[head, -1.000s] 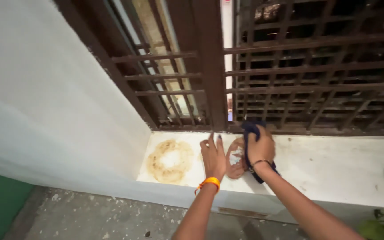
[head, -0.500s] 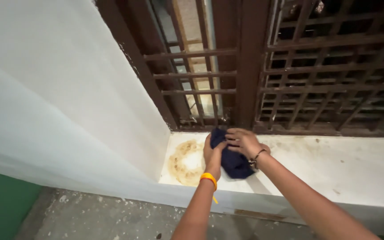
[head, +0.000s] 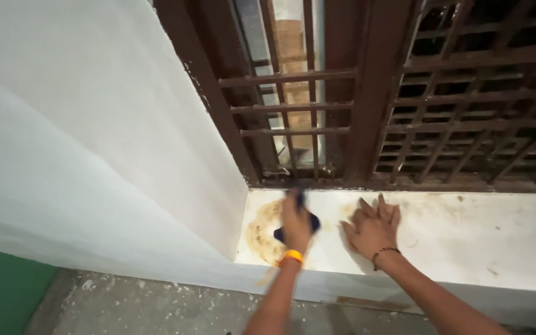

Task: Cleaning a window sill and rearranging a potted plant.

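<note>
1. Head view looks down on a white ledge (head: pixel 466 236) below a brown metal window grille (head: pixel 466 105).
2. Left hand (head: pixel 295 223), with an orange band (head: pixel 291 255) on its wrist, is clenched around a dark blue cloth (head: pixel 311 222) and presses it onto the ledge.
3. That cloth sits at the 3 o'clock edge of a brown ring-shaped stain (head: pixel 260 232), near the corner where the ledge meets the white wall (head: pixel 94 136).
4. Right hand (head: pixel 372 227) lies flat on the ledge, fingers spread and released, holding nothing, at 3 o'clock from the cloth and just beside it.
5. A thin bracelet (head: pixel 384 252) circles the right wrist.
6. At 6 o'clock below the ledge runs a speckled grey concrete floor (head: pixel 156 304).
</note>
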